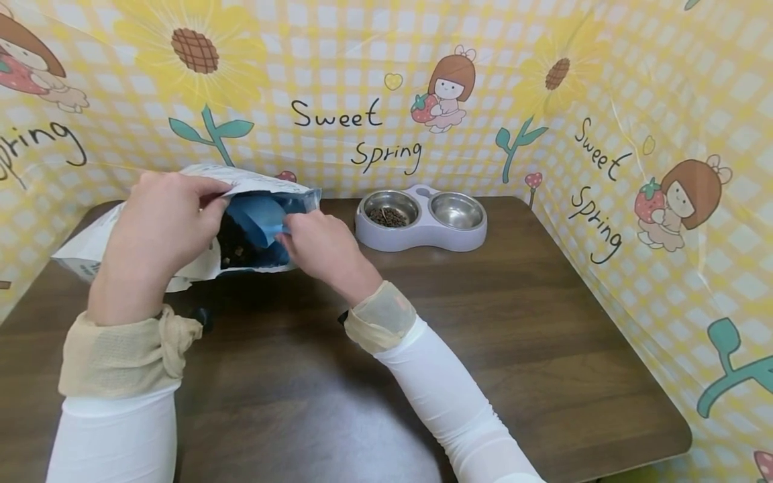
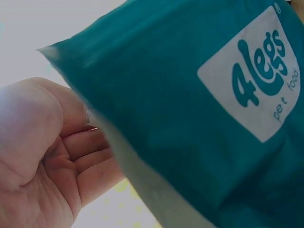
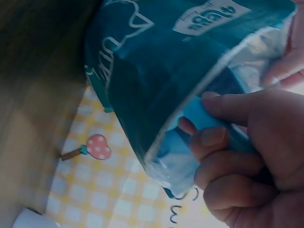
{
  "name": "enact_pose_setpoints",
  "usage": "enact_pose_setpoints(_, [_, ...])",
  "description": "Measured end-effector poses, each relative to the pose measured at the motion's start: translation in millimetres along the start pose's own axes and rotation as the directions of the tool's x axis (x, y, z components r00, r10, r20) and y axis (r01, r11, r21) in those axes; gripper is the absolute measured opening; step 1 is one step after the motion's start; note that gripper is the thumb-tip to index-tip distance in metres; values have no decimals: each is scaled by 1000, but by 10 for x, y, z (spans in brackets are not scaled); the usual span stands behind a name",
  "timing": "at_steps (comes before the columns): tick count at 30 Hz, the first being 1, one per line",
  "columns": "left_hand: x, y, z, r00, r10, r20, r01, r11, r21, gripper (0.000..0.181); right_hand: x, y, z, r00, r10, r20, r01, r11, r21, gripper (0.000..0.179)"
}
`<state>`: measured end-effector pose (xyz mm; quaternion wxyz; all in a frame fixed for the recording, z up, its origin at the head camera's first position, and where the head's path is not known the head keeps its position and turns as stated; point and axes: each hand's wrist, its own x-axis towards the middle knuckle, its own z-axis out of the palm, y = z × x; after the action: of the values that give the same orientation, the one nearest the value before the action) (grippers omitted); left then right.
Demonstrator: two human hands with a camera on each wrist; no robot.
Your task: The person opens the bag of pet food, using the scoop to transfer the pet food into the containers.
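Observation:
My left hand pinches the upper rim of a pet food bag between thumb and fingers, holding its mouth wide. The bag lies tilted on its side, and dark kibble shows within. A blue scoop is inside the mouth, its handle gripped by my right hand. In the left wrist view, the bag's teal face covers the left hand's fingertips. The right wrist view shows curled right fingers and thumb around the scoop handle; whether the scoop carries kibble is hidden.
A lilac double pet bowl stands at the table's back edge, right of the bag. Its left steel bowl holds some brown kibble; bare metal shows in the right bowl. Patterned yellow cloth hangs behind and beside the brown wooden table.

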<state>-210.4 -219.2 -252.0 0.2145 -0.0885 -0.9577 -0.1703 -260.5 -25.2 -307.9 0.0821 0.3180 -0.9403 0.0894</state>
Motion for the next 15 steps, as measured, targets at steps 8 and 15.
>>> enact_pose_setpoints(8, [3, 4, 20, 1000, -11, 28, 11, 1000, -4, 31, 89, 86, 100, 992, -78, 100, 56, 976, 211, 35])
enact_pose_setpoints(15, [-3, 6, 18, 1000, -4, 15, 4, 1000, 2, 32, 122, 188, 53, 978, -44, 201, -50, 896, 442, 45])
